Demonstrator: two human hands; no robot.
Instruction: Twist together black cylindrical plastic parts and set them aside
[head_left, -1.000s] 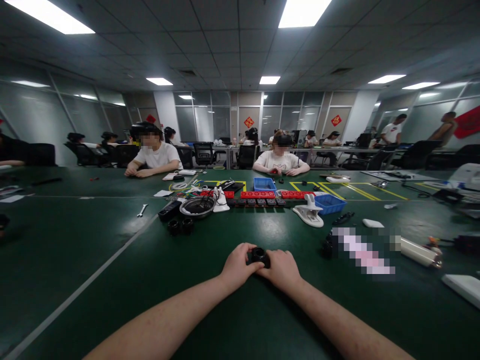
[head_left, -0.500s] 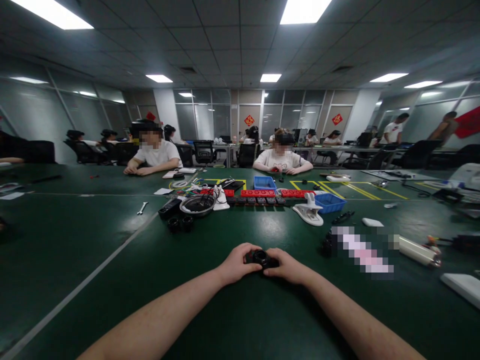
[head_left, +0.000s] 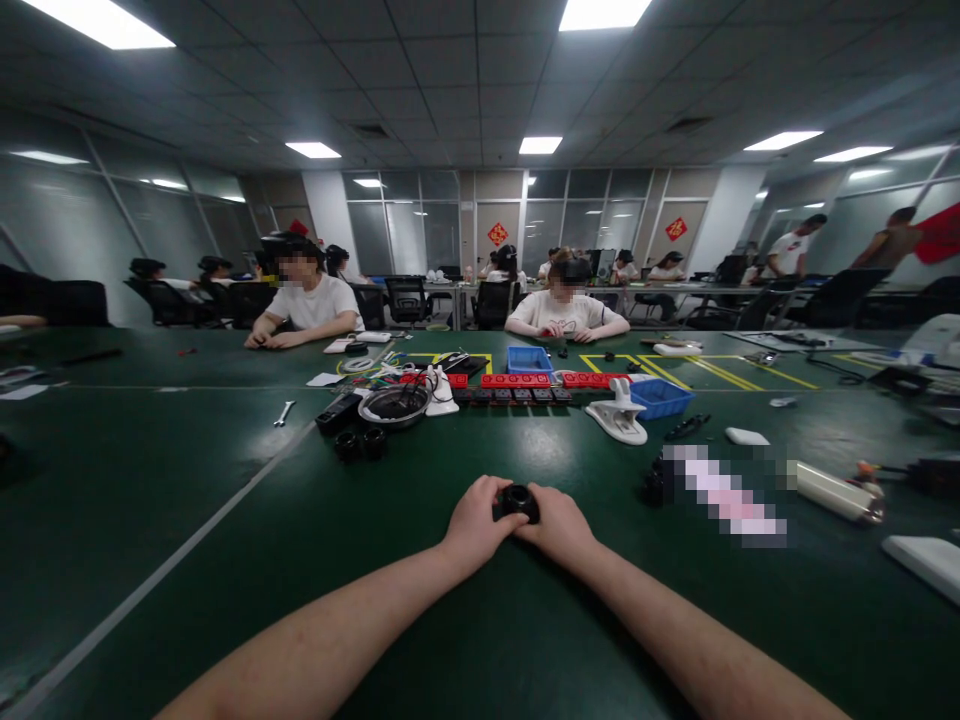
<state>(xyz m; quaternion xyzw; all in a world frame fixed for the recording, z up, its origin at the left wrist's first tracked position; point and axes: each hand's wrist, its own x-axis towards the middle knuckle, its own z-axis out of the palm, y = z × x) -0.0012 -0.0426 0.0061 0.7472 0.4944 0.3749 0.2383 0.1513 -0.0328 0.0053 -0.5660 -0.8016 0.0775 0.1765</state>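
Between my hands is a black, round, glossy part [head_left: 519,502] with a dark opening facing up; its exact kind I cannot make out. My left hand [head_left: 478,517] grips it from the left, thumb across the near side and fingers curled behind. From the right, my right hand [head_left: 560,524] closes on the same part, its thumb near the left thumb. The hands cover the lower sides of the part, just above or on the green tabletop [head_left: 420,650]. Similar black round pieces [head_left: 360,443] stand farther off to the left.
A steel bowl [head_left: 394,408] with cables, a white clip base [head_left: 616,415], red-and-black power strips [head_left: 517,395] and a blue bin [head_left: 661,398] line the middle. A wrench [head_left: 284,413] lies left; a cream cylinder [head_left: 832,492] lies right. Two people sit opposite.
My hands have drawn closer together around the black part, and the right hand has shifted left. The part has turned, its opening now tilted more upward.
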